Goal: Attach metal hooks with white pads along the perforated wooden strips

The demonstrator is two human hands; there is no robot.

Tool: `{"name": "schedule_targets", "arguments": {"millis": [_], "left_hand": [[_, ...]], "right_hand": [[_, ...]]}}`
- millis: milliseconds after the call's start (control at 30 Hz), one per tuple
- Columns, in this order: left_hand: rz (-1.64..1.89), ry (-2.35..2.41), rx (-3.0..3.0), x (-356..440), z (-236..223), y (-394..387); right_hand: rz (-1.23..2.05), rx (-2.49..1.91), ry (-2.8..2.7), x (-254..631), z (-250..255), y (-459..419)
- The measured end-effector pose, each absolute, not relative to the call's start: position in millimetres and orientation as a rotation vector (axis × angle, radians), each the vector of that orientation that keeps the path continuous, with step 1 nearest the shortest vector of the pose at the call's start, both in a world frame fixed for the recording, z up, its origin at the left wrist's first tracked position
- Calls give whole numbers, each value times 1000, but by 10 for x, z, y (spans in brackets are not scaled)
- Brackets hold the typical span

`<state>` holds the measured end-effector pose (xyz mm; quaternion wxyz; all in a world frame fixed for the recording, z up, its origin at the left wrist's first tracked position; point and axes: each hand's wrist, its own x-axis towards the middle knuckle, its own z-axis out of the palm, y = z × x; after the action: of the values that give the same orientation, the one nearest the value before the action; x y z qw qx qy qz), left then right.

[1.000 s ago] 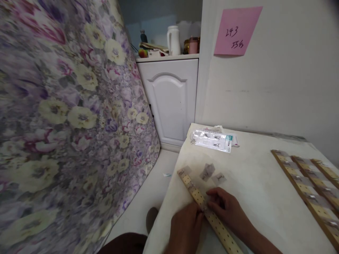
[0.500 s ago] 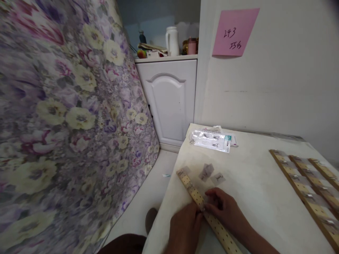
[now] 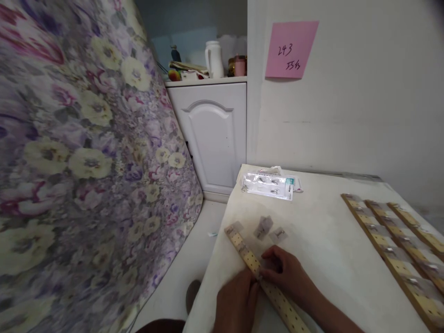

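A pale wooden strip (image 3: 249, 259) with rows of small holes lies at a slant along the near edge of the white table. My left hand (image 3: 236, 298) is closed at the strip's left edge, its thumb and forefinger gripping around the middle of its length. From the other side, my right hand (image 3: 286, 273) reaches over the strip. Its thumb presses down by a tiny shiny piece, mostly covered by the fingers, with the forefinger curled above. Small metal pieces in clear plastic bags (image 3: 264, 226) lie just beyond, one bag (image 3: 279, 234) slightly apart.
Several wooden strips (image 3: 390, 250) with bagged metal pieces on them lie at the table's right. Clear blister packs (image 3: 267, 185) rest near the back wall. A floral curtain (image 3: 97, 162) hangs at left, and a white cabinet (image 3: 215, 138) stands behind the table (image 3: 322, 277).
The whole view has shifted slightly, so the background sits a little further left. Both hands keep nearly the same place on the strip.
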<state>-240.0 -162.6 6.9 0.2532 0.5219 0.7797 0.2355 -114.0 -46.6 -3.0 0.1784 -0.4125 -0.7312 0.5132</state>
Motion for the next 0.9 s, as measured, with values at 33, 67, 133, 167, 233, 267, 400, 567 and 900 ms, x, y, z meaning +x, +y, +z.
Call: {"name": "schedule_targets", "arguments": {"millis": [33,67,133,167,233,267,400,567,900], "left_hand": [[646,2114,1416,-2400,71,-1626],[650,2114,1414,-2401,74,-1627],[656,2120,1411,-2399,80,-1629],[660,2123,1413,-2398,81,-1629],[671,2124,1418,-2396,80,-1630],[674,2128,1415,-2396,79,-1629],[677,2125,1402,-2398,87,-1626],[731,2076,1410,-2403,119,-1623],[850,2078,1367,-2495,193,-1638]], "right_hand": [[1452,-1171,-2072,-1143,-38,-458],[1448,-1173,-2079,-1146,-45,-452],[1434,-1162,-2095,-1150,-53,-445],[1427,-1154,-2100,-1151,-53,-445],[1420,-1149,-2105,-1152,-50,-446],[1416,-1155,-2107,-1150,-48,-448],[1396,-1170,-2114,-1137,-43,-451],[1395,-1164,-2085,-1110,-70,-453],[1311,-1016,-2040,-1050,-18,-389]]}}
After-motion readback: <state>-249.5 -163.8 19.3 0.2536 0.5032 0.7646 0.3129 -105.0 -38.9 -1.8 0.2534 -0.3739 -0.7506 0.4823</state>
